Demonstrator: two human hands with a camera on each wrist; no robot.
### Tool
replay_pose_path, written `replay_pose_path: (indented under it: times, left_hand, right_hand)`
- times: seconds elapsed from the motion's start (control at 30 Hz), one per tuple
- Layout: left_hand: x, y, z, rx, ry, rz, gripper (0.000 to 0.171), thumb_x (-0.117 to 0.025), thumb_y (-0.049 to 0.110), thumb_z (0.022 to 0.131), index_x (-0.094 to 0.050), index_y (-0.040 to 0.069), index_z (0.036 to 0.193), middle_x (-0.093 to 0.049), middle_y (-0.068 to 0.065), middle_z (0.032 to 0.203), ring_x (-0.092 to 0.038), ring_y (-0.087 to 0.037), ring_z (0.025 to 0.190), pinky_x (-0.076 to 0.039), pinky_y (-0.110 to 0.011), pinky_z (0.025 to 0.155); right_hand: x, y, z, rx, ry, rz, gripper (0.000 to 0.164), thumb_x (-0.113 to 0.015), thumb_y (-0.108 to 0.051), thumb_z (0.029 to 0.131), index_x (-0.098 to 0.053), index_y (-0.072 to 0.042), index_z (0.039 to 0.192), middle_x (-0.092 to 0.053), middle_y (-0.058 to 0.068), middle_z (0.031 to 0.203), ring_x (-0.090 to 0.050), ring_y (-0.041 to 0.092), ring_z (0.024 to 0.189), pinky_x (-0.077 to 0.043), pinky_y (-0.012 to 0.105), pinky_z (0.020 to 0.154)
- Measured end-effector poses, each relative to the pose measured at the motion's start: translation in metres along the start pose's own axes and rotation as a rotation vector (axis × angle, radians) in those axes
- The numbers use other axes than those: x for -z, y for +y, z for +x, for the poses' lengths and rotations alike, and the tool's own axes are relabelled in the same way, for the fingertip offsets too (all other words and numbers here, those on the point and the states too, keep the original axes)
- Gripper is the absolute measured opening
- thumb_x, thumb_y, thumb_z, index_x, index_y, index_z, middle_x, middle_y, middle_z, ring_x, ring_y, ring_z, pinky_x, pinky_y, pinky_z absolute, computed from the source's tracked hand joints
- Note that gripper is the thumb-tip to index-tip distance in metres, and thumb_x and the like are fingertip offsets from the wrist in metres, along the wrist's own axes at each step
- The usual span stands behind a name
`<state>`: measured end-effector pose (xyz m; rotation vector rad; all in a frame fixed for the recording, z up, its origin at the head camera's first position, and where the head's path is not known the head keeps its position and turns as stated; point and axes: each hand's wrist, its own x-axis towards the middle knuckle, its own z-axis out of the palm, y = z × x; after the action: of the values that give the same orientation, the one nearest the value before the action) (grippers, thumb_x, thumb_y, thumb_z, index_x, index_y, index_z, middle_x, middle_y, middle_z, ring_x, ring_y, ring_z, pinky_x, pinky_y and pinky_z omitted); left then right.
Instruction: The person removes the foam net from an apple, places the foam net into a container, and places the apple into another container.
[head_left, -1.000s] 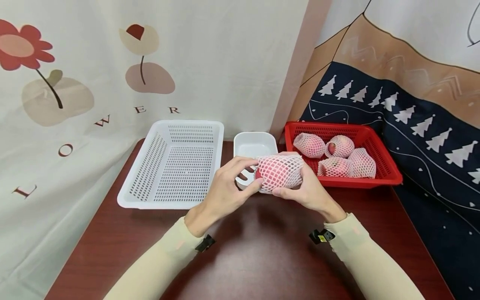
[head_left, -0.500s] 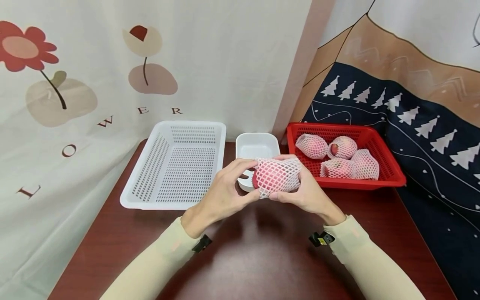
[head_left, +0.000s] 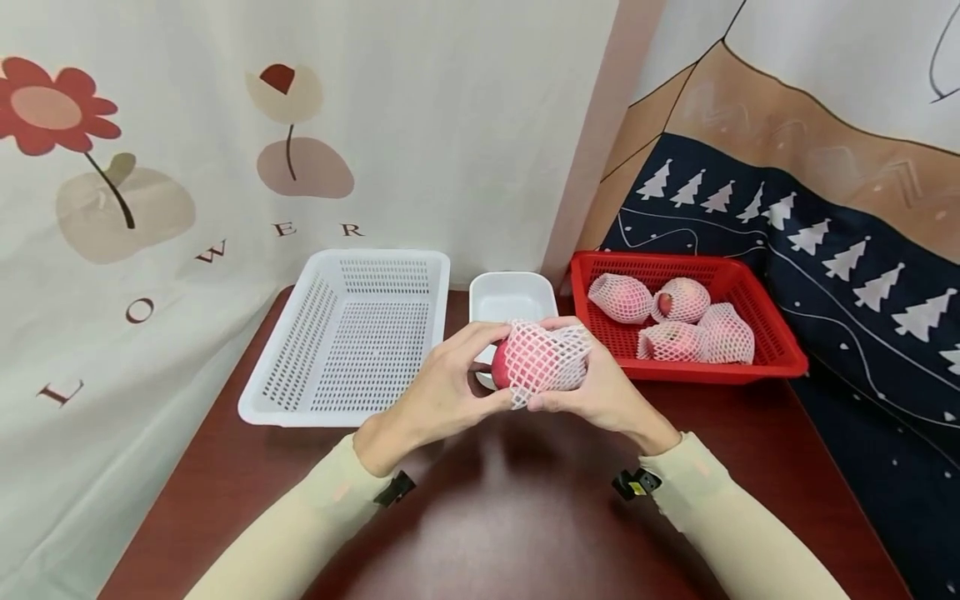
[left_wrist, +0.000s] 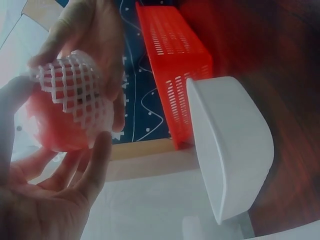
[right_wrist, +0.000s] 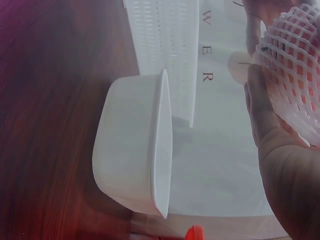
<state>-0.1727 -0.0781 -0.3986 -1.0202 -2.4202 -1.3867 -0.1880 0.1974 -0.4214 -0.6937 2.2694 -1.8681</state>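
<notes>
So my left hand [head_left: 438,387] has thumb and fingers curled round the fruit [head_left: 499,365] near its bare red end, spread about as wide as the fruit. My right hand [head_left: 611,392] has the baggy netted end, white foam net [head_left: 551,360] between thumb and fingers. That puts the fruit right between them, just right of centre in the frame, held above the surface [head_left: 517,517].

For working the net along, I'd keep the left grip steady but gentle and ease the foam evenly all round, no yanking. It looks stretchy and could snag or tear, and the bare skin is probably slippery, so staying low seems smart.

Just behind is the small white tub [head_left: 512,276], partly hidden by my hands. White basket [head_left: 315,419] sits left of centre; red basket [head_left: 697,375] at right holds four more netted fruits [head_left: 670,340].
</notes>
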Motion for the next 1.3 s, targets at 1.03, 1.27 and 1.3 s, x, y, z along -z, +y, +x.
replay_pose_path:
  times: [1.03,1.27,1.3]
  left_hand:
    - [0.018,-0.007,-0.005,-0.084,-0.028,0.073,0.089,-0.101,0.013,0.08,-0.062,0.005,0.159,-0.07,-0.008,0.152,-0.068,-0.02,0.132,-0.067,-0.035,0.103]
    - [0.017,-0.005,-0.004,-0.105,-0.02,0.08,0.09,-0.101,0.015,0.08,-0.062,0.007,0.16,-0.07,-0.006,0.151,-0.068,-0.019,0.131,-0.065,-0.035,0.108]
    - [0.017,-0.004,-0.004,-0.111,-0.017,0.082,0.089,-0.101,0.015,0.08,-0.062,0.007,0.16,-0.07,-0.006,0.151,-0.069,-0.019,0.131,-0.065,-0.035,0.108]
  right_hand:
    - [-0.005,-0.01,0.0,0.04,-0.033,-0.025,0.096,-0.101,-0.014,0.089,-0.05,-0.025,0.169,-0.062,0.007,0.164,-0.065,0.029,0.142,-0.067,0.03,0.109]
    - [-0.001,-0.012,-0.003,0.062,-0.014,-0.067,0.091,-0.101,-0.015,0.089,-0.055,-0.031,0.166,-0.066,0.003,0.164,-0.065,0.03,0.145,-0.066,0.031,0.11]
    - [0.0,-0.012,-0.003,0.063,-0.011,-0.077,0.089,-0.101,-0.016,0.089,-0.057,-0.031,0.165,-0.067,0.002,0.163,-0.065,0.029,0.144,-0.066,0.031,0.111]
